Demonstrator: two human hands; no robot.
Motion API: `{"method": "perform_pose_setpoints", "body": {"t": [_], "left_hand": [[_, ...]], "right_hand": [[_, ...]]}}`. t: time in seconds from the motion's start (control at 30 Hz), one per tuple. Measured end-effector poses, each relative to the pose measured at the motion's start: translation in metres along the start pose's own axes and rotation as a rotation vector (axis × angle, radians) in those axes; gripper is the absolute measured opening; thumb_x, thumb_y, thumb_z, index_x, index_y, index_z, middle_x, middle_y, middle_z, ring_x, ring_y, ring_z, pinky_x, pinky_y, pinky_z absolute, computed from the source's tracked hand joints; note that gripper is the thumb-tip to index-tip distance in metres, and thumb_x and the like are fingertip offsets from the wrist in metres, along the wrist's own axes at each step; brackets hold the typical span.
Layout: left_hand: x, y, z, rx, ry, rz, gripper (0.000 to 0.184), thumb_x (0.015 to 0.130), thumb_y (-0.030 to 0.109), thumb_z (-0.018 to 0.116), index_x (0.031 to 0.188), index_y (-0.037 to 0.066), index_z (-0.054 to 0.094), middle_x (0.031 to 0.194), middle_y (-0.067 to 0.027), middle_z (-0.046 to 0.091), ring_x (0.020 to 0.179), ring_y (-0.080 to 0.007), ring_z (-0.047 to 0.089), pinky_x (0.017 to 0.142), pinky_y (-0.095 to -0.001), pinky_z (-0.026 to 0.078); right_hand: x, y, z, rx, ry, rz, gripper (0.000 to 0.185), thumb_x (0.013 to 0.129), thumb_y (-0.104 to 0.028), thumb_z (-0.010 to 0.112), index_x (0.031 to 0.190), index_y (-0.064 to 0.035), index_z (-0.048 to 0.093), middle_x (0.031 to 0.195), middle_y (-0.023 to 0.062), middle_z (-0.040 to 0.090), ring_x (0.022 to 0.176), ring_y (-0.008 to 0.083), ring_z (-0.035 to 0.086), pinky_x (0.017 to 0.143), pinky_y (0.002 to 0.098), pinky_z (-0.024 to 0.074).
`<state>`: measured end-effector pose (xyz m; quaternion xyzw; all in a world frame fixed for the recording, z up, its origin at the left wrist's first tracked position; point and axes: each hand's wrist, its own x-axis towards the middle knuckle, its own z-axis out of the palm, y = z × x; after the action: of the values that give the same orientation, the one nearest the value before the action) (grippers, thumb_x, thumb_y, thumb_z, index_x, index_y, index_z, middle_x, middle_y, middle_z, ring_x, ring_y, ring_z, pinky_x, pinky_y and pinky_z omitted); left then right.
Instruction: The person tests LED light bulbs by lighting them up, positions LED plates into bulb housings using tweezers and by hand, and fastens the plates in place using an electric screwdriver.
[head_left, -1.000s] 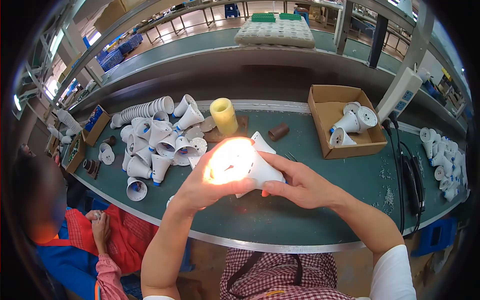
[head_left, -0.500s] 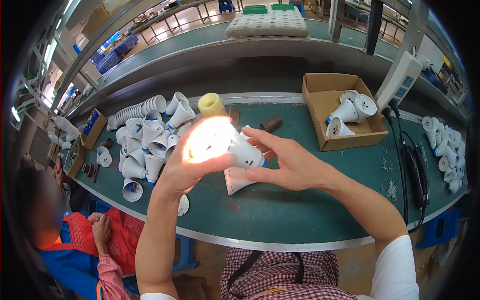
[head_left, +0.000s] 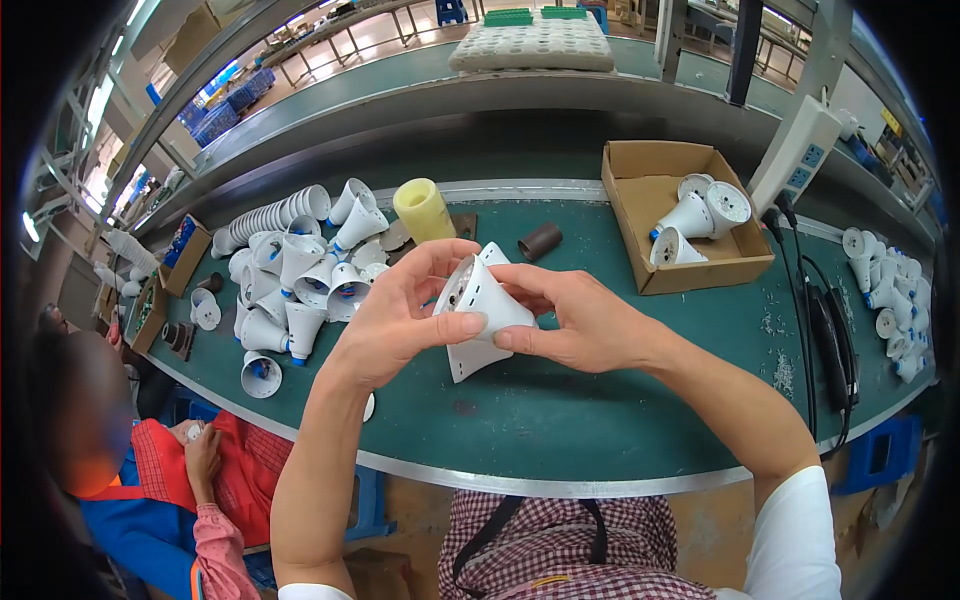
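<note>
A white cone-shaped LED bulb (head_left: 484, 302) is held tilted above the middle of the bench, its wide face turned toward the left and unlit. My left hand (head_left: 402, 318) is closed around the wide rim, thumb on the near side. At the narrow end, my right hand (head_left: 585, 318) grips the bulb between thumb and fingers, hiding its base. Directly behind and below it is another white flared piece with slots (head_left: 468, 362), partly covered by the bulb and my hands. A yellow ring-shaped roll (head_left: 422, 210) stands just beyond my left hand.
Many white cone housings (head_left: 300, 265) are heaped at left. A cardboard box (head_left: 690, 275) holds several bulbs at back right. Black cables (head_left: 825, 340) and more bulbs (head_left: 888, 300) lie at right. A brown cylinder (head_left: 540, 241) lies behind my hands. A co-worker (head_left: 200, 460) sits at left.
The bulb was glowing brightly and is now dark. Its wide face has shifted slightly right, and my hands have drawn closer together around it.
</note>
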<state>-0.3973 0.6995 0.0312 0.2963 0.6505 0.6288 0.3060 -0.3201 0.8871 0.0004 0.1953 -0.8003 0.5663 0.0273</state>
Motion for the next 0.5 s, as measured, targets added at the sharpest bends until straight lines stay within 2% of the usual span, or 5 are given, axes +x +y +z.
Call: {"method": "perform_pose_setpoints", "body": {"t": [0.17,0.27,0.33,0.4,0.5], "left_hand": [[-0.008,0.002,0.011,0.031,0.031,-0.004,0.066,0.061,0.011,0.075,0.116,0.003,0.039,0.108,-0.0097,0.046,0.101,-0.0181,0.047,0.084,-0.0317,0.044],[-0.025,-0.017,0.037,-0.145,0.132,0.164,0.064,0.06,0.002,0.07,0.113,0.005,0.033,0.106,-0.0078,0.042,0.101,-0.0177,0.047,0.085,-0.0318,0.044],[-0.035,-0.038,0.065,-0.236,0.159,0.179,0.066,0.058,-0.005,0.066,0.113,0.006,0.03,0.102,-0.0061,0.039,0.1,-0.0171,0.047,0.086,-0.032,0.043],[-0.034,-0.067,0.093,-0.226,0.253,0.307,0.066,0.059,-0.007,0.065,0.113,0.005,0.03,0.102,-0.007,0.039,0.1,-0.0168,0.046,0.087,-0.0307,0.041],[-0.025,-0.095,0.117,-0.201,0.343,0.309,0.064,0.057,-0.011,0.062,0.111,0.006,0.032,0.102,-0.0058,0.038,0.099,-0.0157,0.043,0.087,-0.0304,0.039]], "right_hand": [[-0.009,-0.002,-0.01,-0.025,-0.018,0.053,0.057,0.076,-0.021,0.063,0.123,0.0032,0.038,0.102,0.0198,0.058,0.091,0.0254,0.058,0.079,0.0327,0.0454],[-0.002,-0.002,-0.047,0.099,0.093,0.163,0.048,0.08,-0.018,0.06,0.123,-0.0035,0.042,0.106,0.0093,0.055,0.091,0.0149,0.055,0.081,0.0282,0.0445],[0.015,0.001,-0.061,-0.481,0.205,0.231,0.04,0.083,-0.029,0.055,0.111,-0.0011,0.052,0.101,0.0128,0.057,0.087,0.0185,0.058,0.076,0.0284,0.0469],[0.046,0.027,-0.058,-0.873,0.01,0.57,0.047,0.082,-0.04,0.051,0.102,0.0015,0.057,0.097,0.0178,0.06,0.085,0.0256,0.06,0.076,0.0335,0.0478],[0.067,0.033,-0.038,-0.743,-0.006,0.942,0.048,0.082,-0.043,0.047,0.097,0.0007,0.061,0.095,0.0177,0.061,0.088,0.0278,0.06,0.075,0.0366,0.0481]]}}
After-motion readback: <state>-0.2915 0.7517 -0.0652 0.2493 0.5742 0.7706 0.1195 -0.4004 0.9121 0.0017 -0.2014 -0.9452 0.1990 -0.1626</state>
